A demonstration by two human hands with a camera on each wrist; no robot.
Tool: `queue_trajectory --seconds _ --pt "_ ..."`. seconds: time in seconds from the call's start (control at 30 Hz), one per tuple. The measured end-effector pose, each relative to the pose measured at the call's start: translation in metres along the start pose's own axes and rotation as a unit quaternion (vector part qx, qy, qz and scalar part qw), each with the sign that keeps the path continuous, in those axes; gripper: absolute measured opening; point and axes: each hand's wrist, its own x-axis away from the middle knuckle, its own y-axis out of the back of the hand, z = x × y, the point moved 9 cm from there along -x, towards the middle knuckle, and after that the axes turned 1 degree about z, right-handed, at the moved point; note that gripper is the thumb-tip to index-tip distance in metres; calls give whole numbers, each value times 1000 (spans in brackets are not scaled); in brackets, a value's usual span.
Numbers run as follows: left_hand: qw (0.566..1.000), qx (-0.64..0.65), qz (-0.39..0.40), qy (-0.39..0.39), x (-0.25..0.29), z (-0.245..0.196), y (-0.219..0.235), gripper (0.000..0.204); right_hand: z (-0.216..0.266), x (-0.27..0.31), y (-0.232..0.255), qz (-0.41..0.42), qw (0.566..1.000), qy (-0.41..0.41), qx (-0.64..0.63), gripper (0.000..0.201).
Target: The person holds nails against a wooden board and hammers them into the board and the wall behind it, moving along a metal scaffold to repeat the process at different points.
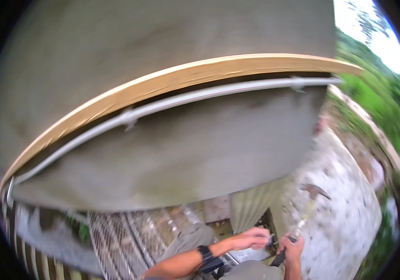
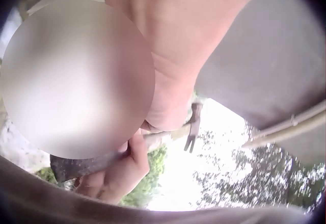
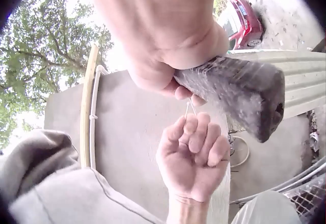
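A claw hammer [image 1: 315,190] is gripped by its dark handle in my right hand [image 1: 292,247], head pointing up and away. In the right wrist view the thick black handle end [image 3: 239,91] juts out of the right hand [image 3: 163,45]. My left hand [image 1: 251,239] is close beside it; its curled fingers [image 3: 201,137] pinch thin pale pieces [image 3: 191,107], perhaps nails, which reach the right fingertips. In the left wrist view the hammer head [image 2: 194,122] shows beyond the left hand [image 2: 170,101]; a blurred disc hides part.
A grey wall [image 1: 209,149] carries a white pipe [image 1: 200,94] under a long wooden strip [image 1: 186,77]. Below are metal grating [image 1: 120,238] and a corrugated sheet [image 1: 253,205]. To the right lies a pale mottled slab [image 1: 340,219]. A red car [image 3: 247,22] stands far below.
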Motion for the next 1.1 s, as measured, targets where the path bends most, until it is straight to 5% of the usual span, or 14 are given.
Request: queue_trajectory --seconds 0.2,0.37,0.5,0.57,0.67,0.9,1.0,1.07,1.1 --pt "998 -4 46 -47 0 -23 -19 15 14 7 -1 4 1000 22 17 18" --pt "994 60 2 -92 -10 -44 -26 14 23 15 -5 12 1000 10 3 17" --pt "987 138 -27 -78 -19 -31 -12 13 22 14 -3 5 1000 24 4 16" --pt "988 100 -121 -3 -19 -17 0 14 23 14 -3 -9 999 36 32 14" --pt "976 201 -80 9 -21 -11 -14 16 28 14 -8 -1 996 71 50 13" --pt "966 167 -195 36 -17 -9 -15 20 35 16 -10 3 994 87 71 10" --pt "977 75 -190 52 -15 5 -3 14 35 17 -6 -33 992 70 98 9" --pt "953 -210 -221 6 -16 -11 -2 9 37 21 -8 -44 991 49 113 9" --pt "952 -215 -218 12 -16 -10 -2 9 34 20 -6 -48 992 48 106 9"
